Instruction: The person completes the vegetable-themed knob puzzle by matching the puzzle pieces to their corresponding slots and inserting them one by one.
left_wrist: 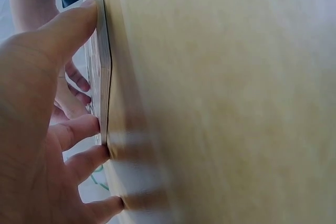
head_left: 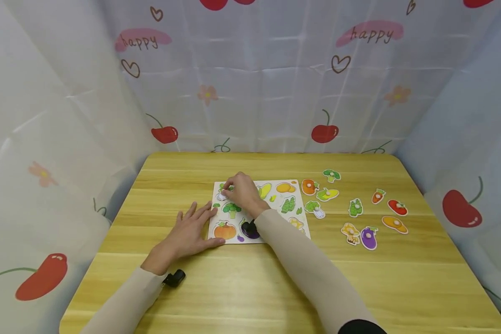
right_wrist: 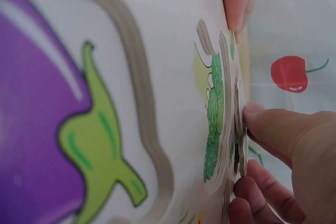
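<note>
A white puzzle board (head_left: 243,217) with printed vegetables lies flat on the table. My left hand (head_left: 190,233) is spread at its near left corner; the thumb touches the near edge and fingertips touch the left edge. My right hand (head_left: 243,195) is over the board's far left part. In the right wrist view, its thumb and fingers pinch a thin wooden puzzle piece (right_wrist: 240,129) seen edge-on, close to the board's surface. The piece's picture is hidden. Near the right wrist, the printed eggplant (right_wrist: 39,108) shows large, inside a grooved outline.
Right of the board lie several loose vegetable pieces, among them a pumpkin (head_left: 309,187), corn (head_left: 327,194), broccoli (head_left: 331,175), a carrot (head_left: 378,196), a tomato (head_left: 397,207) and an eggplant piece (head_left: 369,238). A printed curtain (head_left: 250,93) stands behind the wooden table (head_left: 250,287).
</note>
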